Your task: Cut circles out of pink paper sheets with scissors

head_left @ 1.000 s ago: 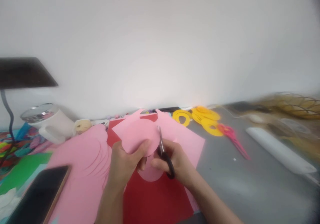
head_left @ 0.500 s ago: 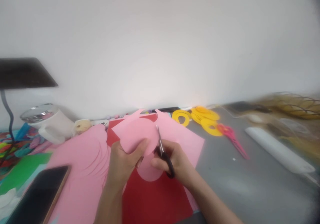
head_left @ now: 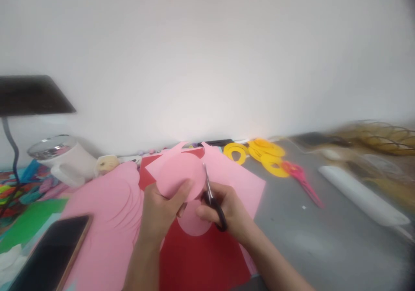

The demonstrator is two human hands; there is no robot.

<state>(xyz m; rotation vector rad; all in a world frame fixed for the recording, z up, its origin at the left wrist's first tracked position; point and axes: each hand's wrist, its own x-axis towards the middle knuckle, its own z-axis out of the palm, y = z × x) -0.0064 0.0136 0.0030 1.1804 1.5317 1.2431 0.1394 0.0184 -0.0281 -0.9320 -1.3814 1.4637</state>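
My left hand (head_left: pixel 164 206) pinches a rounded piece of pink paper (head_left: pixel 181 172), thumb on top and fingers hidden beneath. In my right hand (head_left: pixel 225 209) is a pair of scissors (head_left: pixel 212 198) with black handles. Their blades point up and away, close along the right edge of the pink paper; whether they touch it I cannot tell. Below the hands, a pink paper circle (head_left: pixel 194 222) lies on a red sheet (head_left: pixel 201 260). Behind them, a pink sheet (head_left: pixel 235 176) with a cut-out edge spreads over the red.
Overlapping pink cut-outs (head_left: pixel 110 196) and a phone (head_left: pixel 52 252) lie to the left, near a white mug (head_left: pixel 73 161). Yellow paper rings (head_left: pixel 275 165), pink scissors (head_left: pixel 303 183) and a long white bar (head_left: pixel 363 196) are on the right. A dark lamp-like panel (head_left: pixel 35 94) stands at far left.
Almost nothing differs. The pink paper in my left hand has turned slightly, so its left edge looks rounder. Both hands and the scissors keep nearly the same place.
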